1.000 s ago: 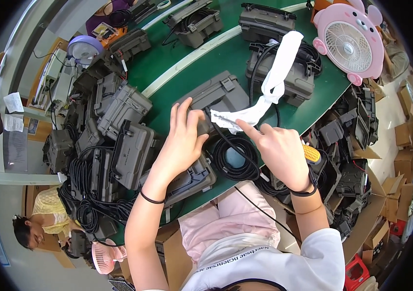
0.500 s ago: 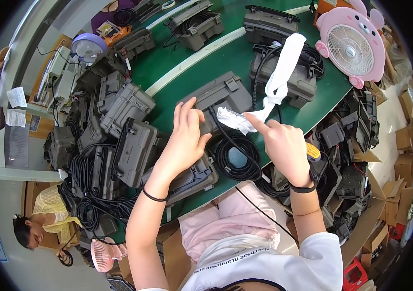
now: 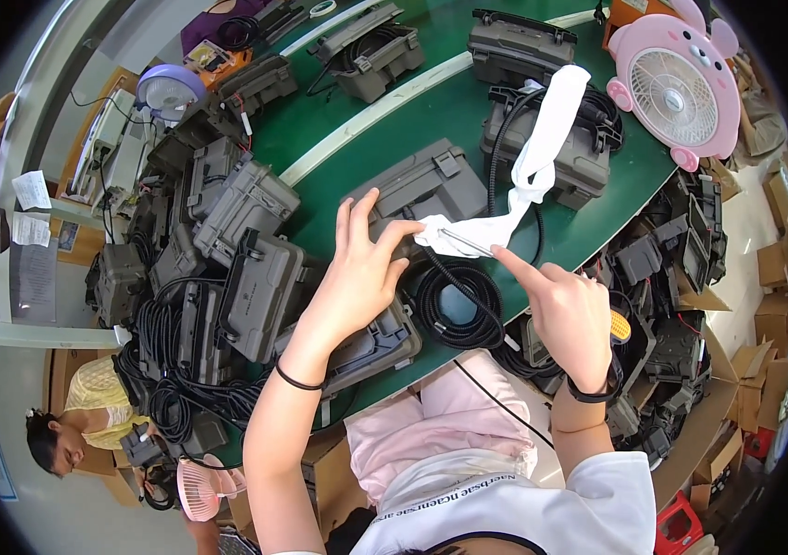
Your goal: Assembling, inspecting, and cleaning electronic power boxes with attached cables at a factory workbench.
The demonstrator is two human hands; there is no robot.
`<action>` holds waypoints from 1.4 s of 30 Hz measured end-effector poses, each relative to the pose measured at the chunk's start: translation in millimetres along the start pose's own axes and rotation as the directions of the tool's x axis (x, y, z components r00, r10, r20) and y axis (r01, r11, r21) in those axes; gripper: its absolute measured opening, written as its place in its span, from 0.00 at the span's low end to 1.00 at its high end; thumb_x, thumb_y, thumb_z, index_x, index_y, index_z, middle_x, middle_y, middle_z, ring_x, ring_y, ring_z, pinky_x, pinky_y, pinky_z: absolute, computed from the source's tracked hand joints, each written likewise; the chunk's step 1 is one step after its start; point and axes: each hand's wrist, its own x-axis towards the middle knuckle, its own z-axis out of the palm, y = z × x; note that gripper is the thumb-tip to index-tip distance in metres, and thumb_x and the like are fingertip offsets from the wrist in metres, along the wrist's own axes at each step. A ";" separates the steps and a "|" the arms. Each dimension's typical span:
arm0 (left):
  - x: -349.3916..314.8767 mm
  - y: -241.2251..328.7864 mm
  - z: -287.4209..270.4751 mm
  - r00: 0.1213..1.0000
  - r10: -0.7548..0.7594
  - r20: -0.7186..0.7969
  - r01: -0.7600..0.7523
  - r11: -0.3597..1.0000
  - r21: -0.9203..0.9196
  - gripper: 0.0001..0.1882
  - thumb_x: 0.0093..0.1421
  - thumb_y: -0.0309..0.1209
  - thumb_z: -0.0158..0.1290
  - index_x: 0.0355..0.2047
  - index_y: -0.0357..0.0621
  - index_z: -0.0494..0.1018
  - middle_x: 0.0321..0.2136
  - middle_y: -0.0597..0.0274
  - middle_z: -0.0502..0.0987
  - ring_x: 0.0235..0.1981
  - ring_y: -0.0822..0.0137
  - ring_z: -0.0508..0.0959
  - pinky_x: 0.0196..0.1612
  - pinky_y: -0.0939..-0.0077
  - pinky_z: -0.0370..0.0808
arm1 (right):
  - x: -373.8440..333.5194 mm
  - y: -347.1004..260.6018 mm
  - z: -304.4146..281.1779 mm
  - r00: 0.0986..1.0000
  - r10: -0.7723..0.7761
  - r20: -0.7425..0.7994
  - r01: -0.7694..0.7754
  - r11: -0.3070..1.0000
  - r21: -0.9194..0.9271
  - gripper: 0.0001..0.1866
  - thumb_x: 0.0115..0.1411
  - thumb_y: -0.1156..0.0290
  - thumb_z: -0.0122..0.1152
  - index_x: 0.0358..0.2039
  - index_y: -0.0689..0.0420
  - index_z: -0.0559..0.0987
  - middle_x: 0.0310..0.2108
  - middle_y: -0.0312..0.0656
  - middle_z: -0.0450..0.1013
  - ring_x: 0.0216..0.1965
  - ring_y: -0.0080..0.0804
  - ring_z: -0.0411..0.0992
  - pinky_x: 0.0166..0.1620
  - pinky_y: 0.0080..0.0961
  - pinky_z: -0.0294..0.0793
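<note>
My right hand (image 3: 568,319) is closed around a screwdriver (image 3: 620,326), its yellow handle end showing behind the palm. The index finger stretches along the thin metal shaft, which lies over a crumpled white strip (image 3: 533,176). The screwdriver's tip ends near my left fingertips. My left hand (image 3: 361,273) has its fingers spread, its index fingertip at the strip's near end and the other fingers over a closed dark grey case (image 3: 440,185). Anything tiny under that fingertip is hidden. Just below lies a coiled black corrugated cable (image 3: 457,305).
Grey cases and black cables crowd the left (image 3: 255,296). An open case (image 3: 551,148) with cable sits beyond the strip. A pink fan (image 3: 671,92) stands at the far right of the green table (image 3: 338,139). Another person (image 3: 98,407) works at lower left.
My left index finger has reached right onto the white strip's end. My right hand has shifted slightly right and down, showing the screwdriver's shaft. The other person now has a grey case by their hands.
</note>
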 end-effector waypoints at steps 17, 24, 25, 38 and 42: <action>1.3 -5.5 3.4 0.999 0.023 -0.045 -0.024 1.000 -0.007 0.21 0.57 0.22 0.60 0.47 0.42 0.62 0.66 0.38 0.53 0.69 0.34 0.50 0.69 0.47 0.55 | 27.1 -9.1 29.2 0.996 -0.057 -0.072 0.055 0.998 -0.033 0.30 0.53 0.77 0.59 0.57 0.37 0.79 0.17 0.37 0.66 0.17 0.34 0.72 0.22 0.32 0.71; 1.5 -2.4 2.6 0.998 0.024 -0.060 -0.024 1.000 -0.006 0.21 0.55 0.22 0.61 0.45 0.42 0.62 0.66 0.36 0.54 0.69 0.34 0.51 0.68 0.47 0.55 | 28.7 -6.1 25.8 0.997 -0.036 -0.072 0.030 0.996 -0.088 0.31 0.52 0.76 0.59 0.58 0.37 0.78 0.18 0.37 0.67 0.18 0.34 0.72 0.22 0.31 0.71; 1.4 -2.4 2.1 0.998 0.022 -0.059 -0.022 1.000 -0.006 0.21 0.55 0.22 0.61 0.45 0.42 0.62 0.66 0.36 0.54 0.69 0.34 0.51 0.68 0.47 0.55 | 29.2 -7.0 26.4 0.997 -0.037 -0.071 0.031 0.996 -0.086 0.31 0.52 0.76 0.59 0.58 0.37 0.78 0.18 0.37 0.67 0.18 0.34 0.72 0.22 0.31 0.71; 0.6 -0.5 0.5 0.996 0.011 -0.084 -0.011 1.000 0.001 0.23 0.55 0.23 0.63 0.45 0.41 0.62 0.66 0.38 0.56 0.69 0.37 0.53 0.68 0.49 0.58 | 33.3 -21.9 28.4 0.988 -0.144 -0.050 0.136 0.983 -0.125 0.31 0.51 0.75 0.59 0.59 0.53 0.76 0.21 0.37 0.71 0.21 0.29 0.75 0.23 0.25 0.74; 1.7 -0.2 -0.5 0.996 0.007 -0.092 -0.008 1.000 -0.013 0.24 0.54 0.23 0.63 0.45 0.41 0.62 0.66 0.39 0.57 0.69 0.38 0.54 0.67 0.49 0.58 | 22.6 -24.7 22.4 0.992 -0.123 -0.034 0.118 0.983 -0.138 0.31 0.51 0.75 0.59 0.60 0.52 0.76 0.20 0.37 0.70 0.20 0.28 0.75 0.22 0.26 0.73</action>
